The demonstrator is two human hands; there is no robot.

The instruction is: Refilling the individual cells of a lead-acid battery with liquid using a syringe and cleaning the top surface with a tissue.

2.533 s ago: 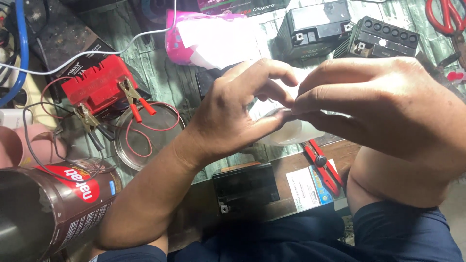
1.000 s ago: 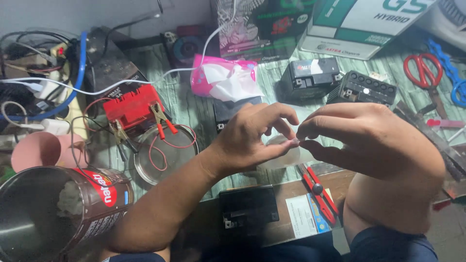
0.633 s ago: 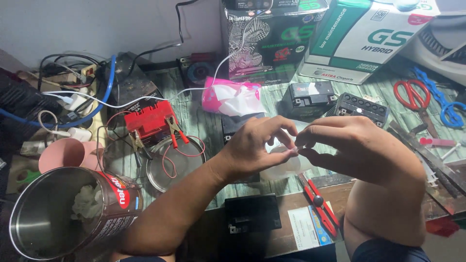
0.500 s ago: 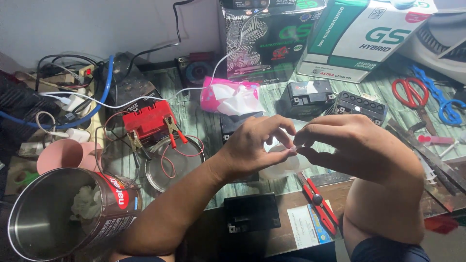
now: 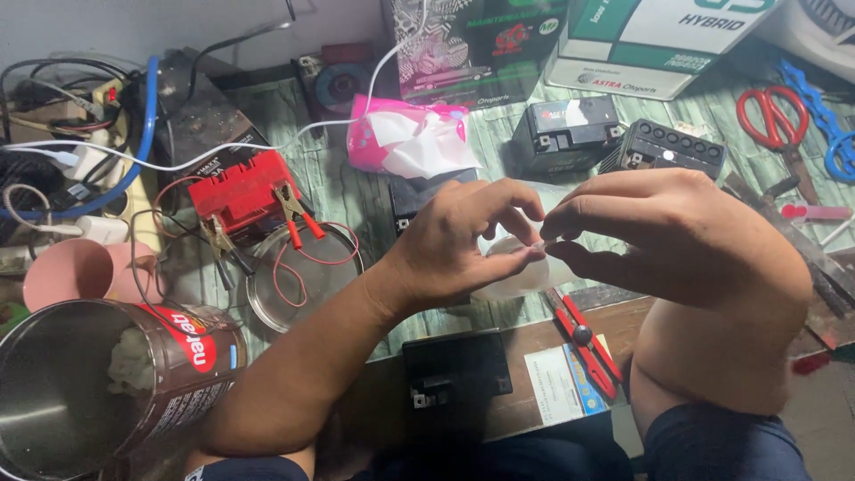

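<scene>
Hands: left hand [image 5: 463,240] and right hand [image 5: 668,240] pinch one small white piece [image 5: 545,242], centre frame.
Batteries: three black, one red [image 5: 240,189] at 10 o'clock.
Scissors: one red pair [image 5: 773,120], 2 o'clock.
Worktop [image 5: 356,191]: cluttered green planks.

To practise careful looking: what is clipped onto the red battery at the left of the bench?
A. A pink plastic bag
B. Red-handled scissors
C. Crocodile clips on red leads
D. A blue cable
C: metal crocodile clips with red-sleeved handles and thin red leads grip the top of the red battery; the scissors lie far to the right.
</scene>
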